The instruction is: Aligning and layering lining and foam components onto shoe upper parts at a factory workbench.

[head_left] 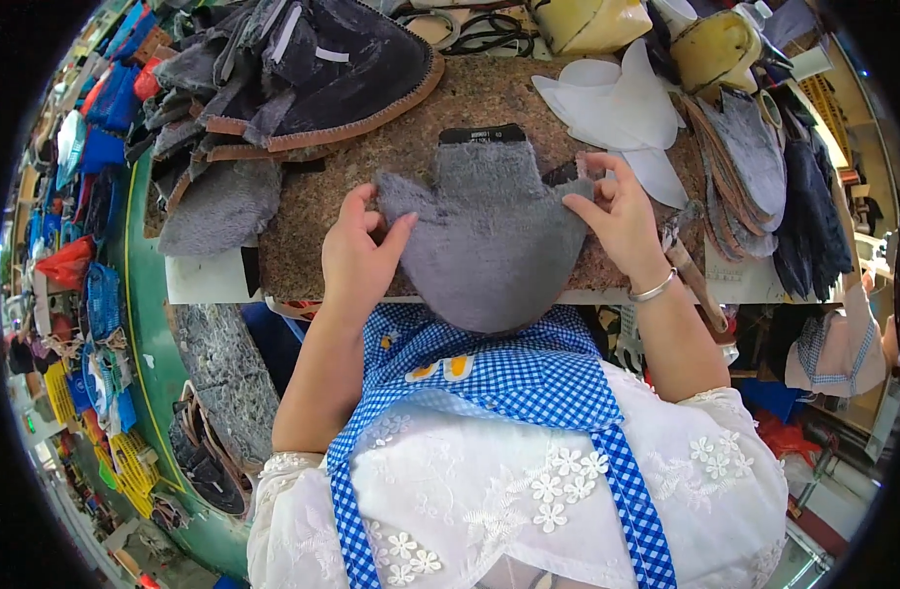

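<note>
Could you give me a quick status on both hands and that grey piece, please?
Left hand, right hand pinching grey fleece piece at its edges. Piece flat on brown work board. Nothing over it.

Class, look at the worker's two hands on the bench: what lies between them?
In the head view, the grey fuzzy fabric piece spans the stretch between the left hand and right hand; both hands grip its edges.

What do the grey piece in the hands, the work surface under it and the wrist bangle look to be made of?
Grey piece: seemingly plush or faux-fur fabric, matte, with a fuzzy nap and soft edges; held by the left hand and right hand.
Work surface: brown and speckled, possibly cork or pressed board; grainy, dull look.
Bangle: likely metal, given its silvery shine.
</note>
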### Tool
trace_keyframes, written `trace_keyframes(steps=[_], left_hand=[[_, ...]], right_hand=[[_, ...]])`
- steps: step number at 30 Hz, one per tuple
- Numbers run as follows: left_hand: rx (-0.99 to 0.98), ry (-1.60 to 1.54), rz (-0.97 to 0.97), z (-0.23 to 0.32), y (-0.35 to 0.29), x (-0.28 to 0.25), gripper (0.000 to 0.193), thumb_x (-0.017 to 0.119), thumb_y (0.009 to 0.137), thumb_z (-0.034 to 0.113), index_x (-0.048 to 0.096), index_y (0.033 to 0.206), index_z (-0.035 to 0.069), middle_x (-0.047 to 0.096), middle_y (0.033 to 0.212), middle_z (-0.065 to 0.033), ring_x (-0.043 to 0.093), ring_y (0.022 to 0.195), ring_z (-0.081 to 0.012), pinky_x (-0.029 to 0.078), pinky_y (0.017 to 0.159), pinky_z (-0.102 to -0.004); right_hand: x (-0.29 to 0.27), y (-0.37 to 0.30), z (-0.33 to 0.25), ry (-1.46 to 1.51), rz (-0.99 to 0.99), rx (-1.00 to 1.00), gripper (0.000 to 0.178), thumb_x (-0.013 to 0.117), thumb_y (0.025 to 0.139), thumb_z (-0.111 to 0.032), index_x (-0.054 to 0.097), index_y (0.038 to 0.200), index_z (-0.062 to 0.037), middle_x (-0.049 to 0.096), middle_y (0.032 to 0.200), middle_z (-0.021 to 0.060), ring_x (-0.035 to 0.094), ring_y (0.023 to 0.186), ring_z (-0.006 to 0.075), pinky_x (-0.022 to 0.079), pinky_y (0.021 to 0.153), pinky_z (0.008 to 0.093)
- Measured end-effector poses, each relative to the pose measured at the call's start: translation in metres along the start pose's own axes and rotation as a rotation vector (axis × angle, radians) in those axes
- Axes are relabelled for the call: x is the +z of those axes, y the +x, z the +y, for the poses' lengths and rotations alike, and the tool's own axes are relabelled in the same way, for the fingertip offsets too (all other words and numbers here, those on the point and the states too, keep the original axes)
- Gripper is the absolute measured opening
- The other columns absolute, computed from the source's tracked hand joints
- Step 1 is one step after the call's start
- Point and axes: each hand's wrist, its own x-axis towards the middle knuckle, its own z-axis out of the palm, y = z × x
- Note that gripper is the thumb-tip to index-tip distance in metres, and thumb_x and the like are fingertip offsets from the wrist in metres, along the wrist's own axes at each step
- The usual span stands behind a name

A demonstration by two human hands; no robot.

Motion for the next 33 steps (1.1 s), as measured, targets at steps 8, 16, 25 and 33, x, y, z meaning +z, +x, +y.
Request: trace_keyframes(steps=[8,16,25,33], left_hand=[[0.129,0.355,0.075,0.012,-0.009,0.010,0.056,0.072,0.075,0.022,0.048,0.120,0.002,0.064,0.095,-0.0122,0.061,0.086,-0.0294,0.048,0.072,-0.0370],[0.770,0.526,-0.016,0.015,-0.013,0.009,0.029,0.062,0.071,0.003,0.062,0.101,0.003,0.058,0.108,-0.0093,0.055,0.105,-0.0259,0.045,0.088,-0.0380],[0.752,0.250,0.580,0.050,0.083,-0.040,0.035,0.067,0.076,0.004,0.055,0.109,0.001,0.057,0.107,-0.0158,0.055,0.099,-0.0345,0.045,0.087,-0.0384],[0.471,0.754,0.753,0.025,0.159,-0.056,0.050,0.073,0.070,0.014,0.052,0.114,0.007,0.056,0.106,-0.0137,0.053,0.099,-0.0352,0.044,0.085,-0.0432]], right_hand=[[0.021,0.007,-0.003,-0.384,0.146,-0.224,0.067,0.073,0.075,-0.011,0.038,0.132,-0.0054,0.060,0.091,0.0144,0.060,0.075,0.0277,0.050,0.066,0.0351],[0.038,0.018,-0.042,-0.495,0.301,-0.767,0.064,0.076,0.073,-0.016,0.046,0.129,-0.0073,0.049,0.124,0.0165,0.051,0.109,0.0309,0.044,0.091,0.0373],[0.004,0.009,-0.065,0.132,0.134,-0.411,0.057,0.075,0.075,-0.007,0.050,0.126,-0.0087,0.061,0.108,0.0063,0.059,0.095,0.0154,0.049,0.081,0.0287],[-0.211,0.027,-0.026,-1.066,1.000,-0.283,0.053,0.076,0.075,-0.024,0.055,0.120,-0.0059,0.060,0.113,0.0154,0.054,0.109,0.0285,0.043,0.094,0.0371]])
